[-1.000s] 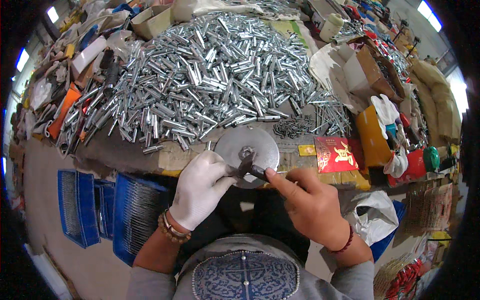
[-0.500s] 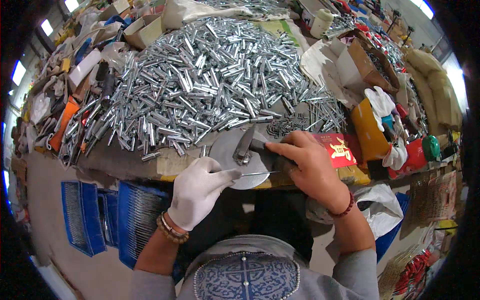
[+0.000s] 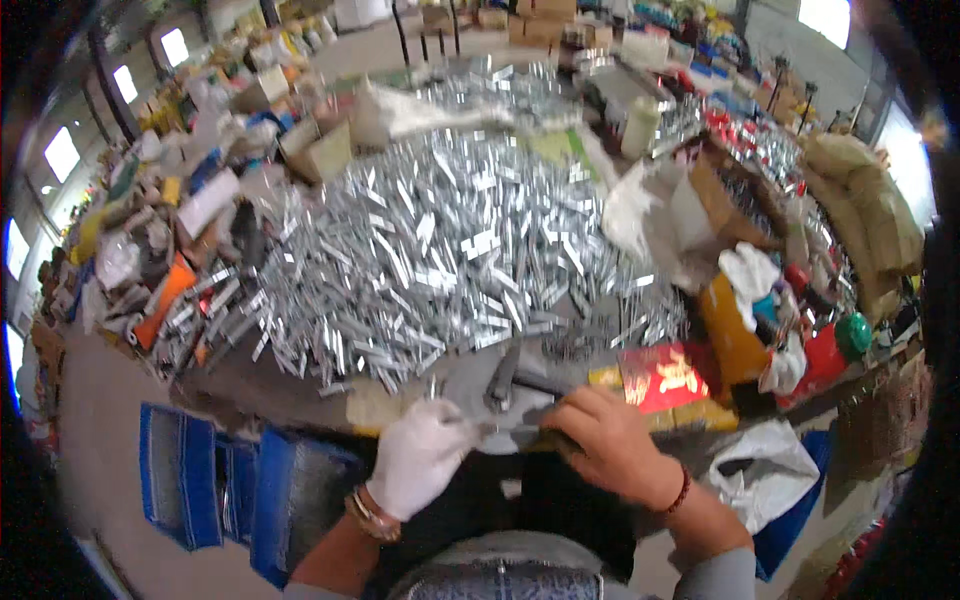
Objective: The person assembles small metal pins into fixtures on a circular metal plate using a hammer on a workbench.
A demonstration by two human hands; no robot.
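My left hand point(image 3: 422, 455), in a white knitted glove, pinches a thin metal rod point(image 3: 505, 430) at the table's front edge. The rod points across toward my bare right hand point(image 3: 615, 440). The right hand's fingers are curled together around something dark that they mostly hide. Just beyond the rod lies a round grey metal plate point(image 3: 465, 385), with a dark metal tool point(image 3: 503, 378) standing on it. A large heap of shiny metal tubes point(image 3: 430, 240) spreads behind the plate. Motion blurs the picture.
A red printed packet point(image 3: 660, 378) lies right of the plate. Farther right are a yellow container point(image 3: 735, 325) with white gloves and an open cardboard box point(image 3: 735, 200). Blue crates point(image 3: 185, 470) stand low at left. An orange-handled thing point(image 3: 165, 305) lies among clutter at left.
The view has tilted up, so the table and hands sit lower and more of the room shows. My right fingers, stretched toward the tool before, are now curled in near the rod.
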